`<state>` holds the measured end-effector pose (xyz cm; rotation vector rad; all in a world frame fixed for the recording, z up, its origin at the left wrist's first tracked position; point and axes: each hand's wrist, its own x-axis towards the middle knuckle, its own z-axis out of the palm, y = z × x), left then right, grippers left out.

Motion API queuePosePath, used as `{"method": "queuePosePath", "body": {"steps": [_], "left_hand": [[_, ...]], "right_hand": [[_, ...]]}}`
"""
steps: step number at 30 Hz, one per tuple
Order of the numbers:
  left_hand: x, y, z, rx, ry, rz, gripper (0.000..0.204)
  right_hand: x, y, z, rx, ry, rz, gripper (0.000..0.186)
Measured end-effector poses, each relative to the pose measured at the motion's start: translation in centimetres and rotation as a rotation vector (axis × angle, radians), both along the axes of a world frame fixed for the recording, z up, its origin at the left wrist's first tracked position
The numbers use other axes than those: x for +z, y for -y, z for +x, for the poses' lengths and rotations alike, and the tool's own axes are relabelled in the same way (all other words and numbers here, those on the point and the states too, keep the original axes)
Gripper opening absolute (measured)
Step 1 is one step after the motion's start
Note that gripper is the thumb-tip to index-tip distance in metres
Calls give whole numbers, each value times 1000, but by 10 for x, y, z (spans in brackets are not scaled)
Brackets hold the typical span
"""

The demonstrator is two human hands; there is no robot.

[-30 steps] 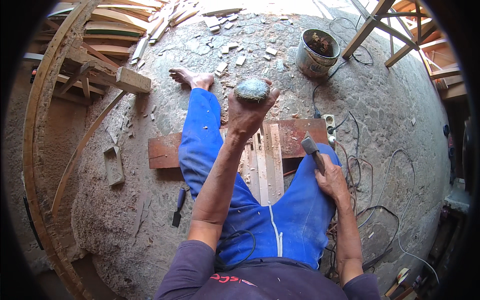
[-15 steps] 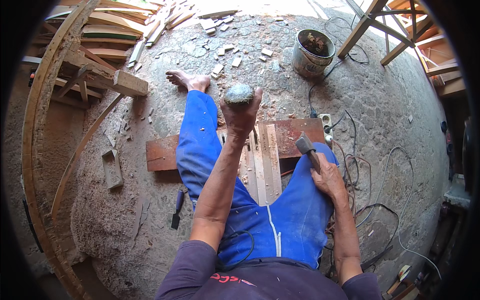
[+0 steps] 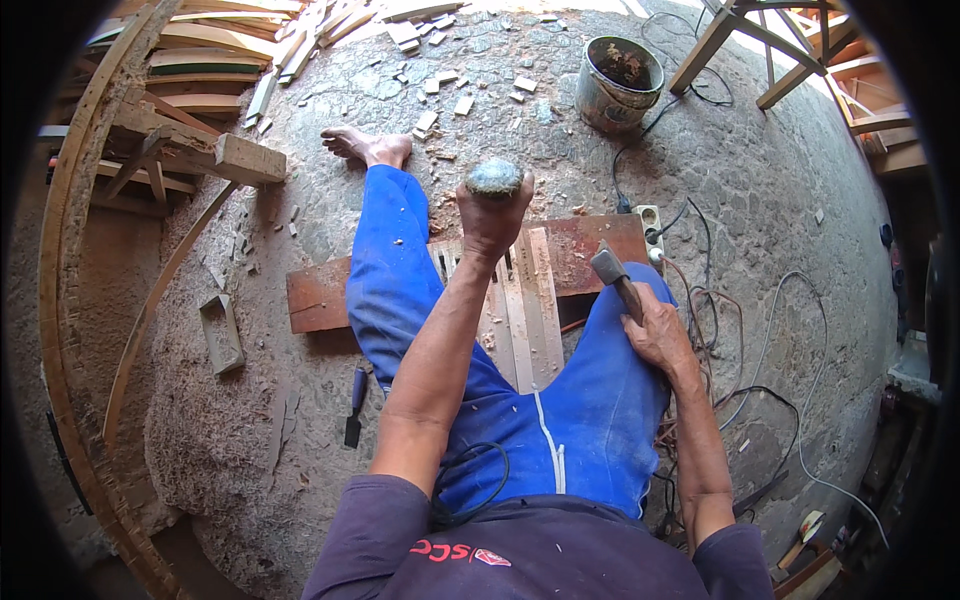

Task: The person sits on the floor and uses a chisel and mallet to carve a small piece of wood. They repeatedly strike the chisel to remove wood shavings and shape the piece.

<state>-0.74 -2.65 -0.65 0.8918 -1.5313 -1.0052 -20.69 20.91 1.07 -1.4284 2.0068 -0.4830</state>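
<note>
My left hand (image 3: 493,222) is raised over the low bench, closed around a thing with a rounded, rough grey end (image 3: 494,178); the rest of it is hidden. Resting on my right thigh, my right hand (image 3: 659,328) grips the wooden handle of a hammer-like tool (image 3: 612,272) with a blunt grey head pointing up and left. Between my legs, pale wooden strips (image 3: 516,340) lie across the reddish-brown bench (image 3: 320,297), wood shavings on them. Dark slots show in the wood just below my left wrist.
A blue-handled chisel (image 3: 356,408) lies on the floor by my left leg, near a small wooden box (image 3: 222,335). Wood offcuts (image 3: 464,106) and a dirty bucket (image 3: 620,85) are ahead. A power strip (image 3: 650,235) and tangled cables lie right; a timber frame (image 3: 250,161) stands left.
My left hand has shifted a little to the right with the grey-ended thing still in it. My right hand keeps its grip on my thigh. The whole view has tilted slightly.
</note>
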Motion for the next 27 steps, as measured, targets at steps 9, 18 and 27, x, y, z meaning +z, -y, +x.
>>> {"method": "queuePosePath", "body": {"steps": [9, 18, 27], "left_hand": [[-27, 69, -21, -95, -182, 467, 20], [-24, 67, -27, -95, -237, 495, 18], [-29, 57, -44, 223, -30, -29, 8]], "right_hand": [[5, 2, 2, -33, 18, 48, 47], [62, 105, -7, 62, 43, -216, 50], [115, 236, 27, 560, -519, -10, 38]]}}
